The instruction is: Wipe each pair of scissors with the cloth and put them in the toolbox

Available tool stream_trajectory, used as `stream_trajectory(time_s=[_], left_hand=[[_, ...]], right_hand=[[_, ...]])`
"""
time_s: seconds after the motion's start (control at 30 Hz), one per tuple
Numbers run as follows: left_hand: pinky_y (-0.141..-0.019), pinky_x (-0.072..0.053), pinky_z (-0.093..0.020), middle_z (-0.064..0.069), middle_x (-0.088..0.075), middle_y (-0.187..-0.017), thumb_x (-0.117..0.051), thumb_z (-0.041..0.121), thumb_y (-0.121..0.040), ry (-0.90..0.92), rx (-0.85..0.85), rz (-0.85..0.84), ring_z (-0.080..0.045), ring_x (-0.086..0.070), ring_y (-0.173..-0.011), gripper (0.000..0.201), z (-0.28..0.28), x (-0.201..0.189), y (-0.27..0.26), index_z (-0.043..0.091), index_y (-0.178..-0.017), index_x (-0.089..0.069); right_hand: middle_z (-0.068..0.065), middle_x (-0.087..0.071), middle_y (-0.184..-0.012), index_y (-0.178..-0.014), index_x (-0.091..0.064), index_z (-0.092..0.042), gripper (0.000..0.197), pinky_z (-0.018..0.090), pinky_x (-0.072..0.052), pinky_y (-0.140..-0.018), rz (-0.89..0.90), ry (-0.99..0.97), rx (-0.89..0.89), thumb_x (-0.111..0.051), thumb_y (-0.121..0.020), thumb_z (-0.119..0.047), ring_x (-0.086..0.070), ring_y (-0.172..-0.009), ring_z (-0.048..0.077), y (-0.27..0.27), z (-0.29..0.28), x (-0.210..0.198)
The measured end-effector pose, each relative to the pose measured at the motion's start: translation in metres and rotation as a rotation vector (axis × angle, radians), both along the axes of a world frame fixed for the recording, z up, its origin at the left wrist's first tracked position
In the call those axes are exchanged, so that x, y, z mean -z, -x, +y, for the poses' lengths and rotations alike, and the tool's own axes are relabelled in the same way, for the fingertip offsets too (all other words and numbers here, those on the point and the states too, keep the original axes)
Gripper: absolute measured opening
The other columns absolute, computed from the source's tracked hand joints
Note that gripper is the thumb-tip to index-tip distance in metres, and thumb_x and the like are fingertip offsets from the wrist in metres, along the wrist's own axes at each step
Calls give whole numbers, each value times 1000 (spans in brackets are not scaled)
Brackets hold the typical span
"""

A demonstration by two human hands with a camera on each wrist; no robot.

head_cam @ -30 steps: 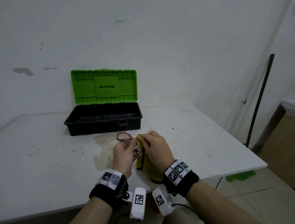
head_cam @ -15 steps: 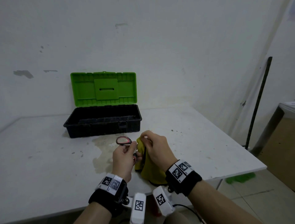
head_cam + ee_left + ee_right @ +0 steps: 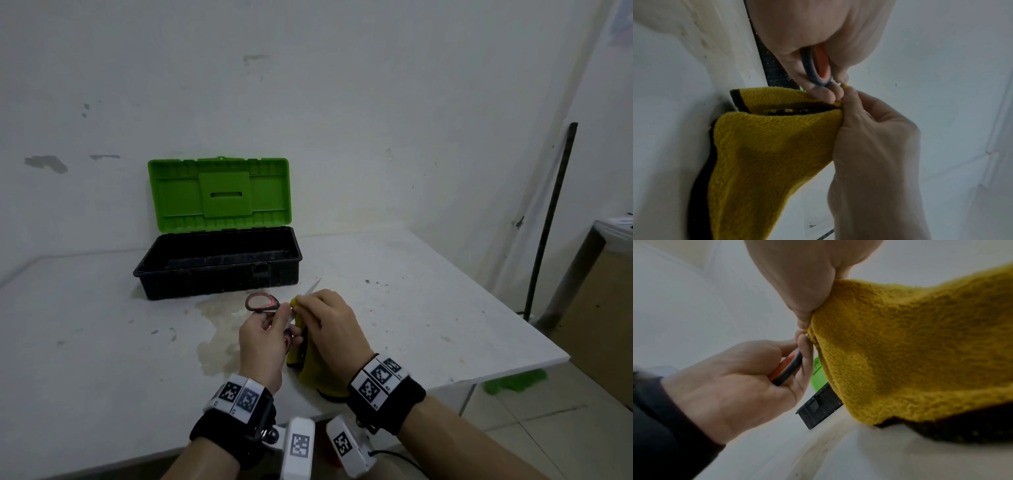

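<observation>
Pinched cloth apparently hides scissors' blades.

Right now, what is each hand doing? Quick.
Left hand: closed, gripping the scissors by the handles.
Right hand: closed, pinching the yellow cloth around the blades.

Scissors red-handled, blade seemingly inside yellow cloth; toolbox open.

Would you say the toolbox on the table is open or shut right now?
Open: the toolbox has its green lid upright against the wall.
</observation>
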State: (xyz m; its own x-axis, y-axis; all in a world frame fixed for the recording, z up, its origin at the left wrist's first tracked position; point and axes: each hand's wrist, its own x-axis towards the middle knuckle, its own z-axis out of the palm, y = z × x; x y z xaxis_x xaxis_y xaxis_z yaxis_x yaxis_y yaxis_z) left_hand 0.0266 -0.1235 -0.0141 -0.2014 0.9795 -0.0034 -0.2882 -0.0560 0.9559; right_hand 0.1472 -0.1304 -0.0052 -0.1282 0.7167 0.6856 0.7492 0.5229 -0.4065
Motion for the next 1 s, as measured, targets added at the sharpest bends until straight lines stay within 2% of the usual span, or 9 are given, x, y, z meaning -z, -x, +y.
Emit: stream_trajectory(time_s=[0.1,0.2,0.3,0.43,0.5,0.6,0.73,0.83,1.0], left_hand=[[-57,-55,-34,-13,-66,-65,-63,21,-98,-4,-18,-13,-20,-61,-56,24,1,1,0,-1,-90,-69],[-56,-55,-34,-11,-65,-65,-62,20,-98,-11,-15,-12,-19,-60,-54,23,1,2,0,0,-90,-69],[-53,-52,-33,-9,-64,-63,-62,18,-98,-30,-14,-7,-17,-57,-52,21,0,1,-1,0,-87,-68],[-49,-51,-30,-10,-62,-62,-62,15,-98,-25,-4,-8,-14,-56,-49,19,-2,0,-1,-1,-89,-66],[-48,-51,-28,-8,-57,-56,-62,16,-98,-14,-7,-5,-13,-56,-47,20,-2,2,1,-2,-88,-65],[-49,-52,-28,-6,-58,-54,-64,19,-97,-6,-19,-15,-14,-58,-49,21,-1,3,2,-1,-89,-65],[-50,-52,-29,-5,-64,-62,-65,19,-96,-13,-31,-57,-16,-57,-51,20,0,0,2,1,-88,-67],[-49,-51,-29,-8,-63,-67,-64,19,-97,-28,-16,-47,-17,-55,-51,20,-1,-1,1,0,-89,-66],[-47,-50,-27,-3,-59,-56,-63,18,-97,-3,-14,-45,-13,-55,-47,20,-2,-2,3,1,-87,-65]], right_hand=[[5,-59,-104,-115,-64,-18,29,32,-51,-73,-101,-23,27,-48,-97,-36,-55,-93,22,0,-3,4],[5,-61,-102,-115,-62,-14,26,33,-51,-75,-81,-49,0,-47,-97,-25,-56,-90,22,-1,-5,4],[7,-62,-100,-111,-66,-8,23,27,-49,-79,-79,-99,-30,-51,-96,-18,-56,-91,21,-1,-5,6],[8,-61,-99,-107,-68,-8,22,29,-51,-74,-153,-87,4,-52,-94,-15,-56,-91,24,-10,0,-1],[9,-62,-96,-104,-70,-8,18,34,-52,-73,-108,-69,78,-59,-91,-6,-56,-88,26,-19,10,-6],[8,-63,-94,-105,-71,-8,15,36,-50,-76,32,-55,163,-61,-94,-8,-55,-87,25,-27,17,-12],[9,-62,-95,-105,-70,-8,17,28,-48,-74,-129,-137,-11,-63,-89,-6,-54,-88,24,-10,-5,-11],[6,-62,-97,-104,-69,-12,16,29,-49,-74,-205,-75,-61,-61,-90,-10,-53,-90,23,-4,-8,-7],[6,-64,-95,-101,-73,-11,15,21,-39,-81,20,51,99,-59,-95,-11,-54,-93,22,-21,18,-19]])
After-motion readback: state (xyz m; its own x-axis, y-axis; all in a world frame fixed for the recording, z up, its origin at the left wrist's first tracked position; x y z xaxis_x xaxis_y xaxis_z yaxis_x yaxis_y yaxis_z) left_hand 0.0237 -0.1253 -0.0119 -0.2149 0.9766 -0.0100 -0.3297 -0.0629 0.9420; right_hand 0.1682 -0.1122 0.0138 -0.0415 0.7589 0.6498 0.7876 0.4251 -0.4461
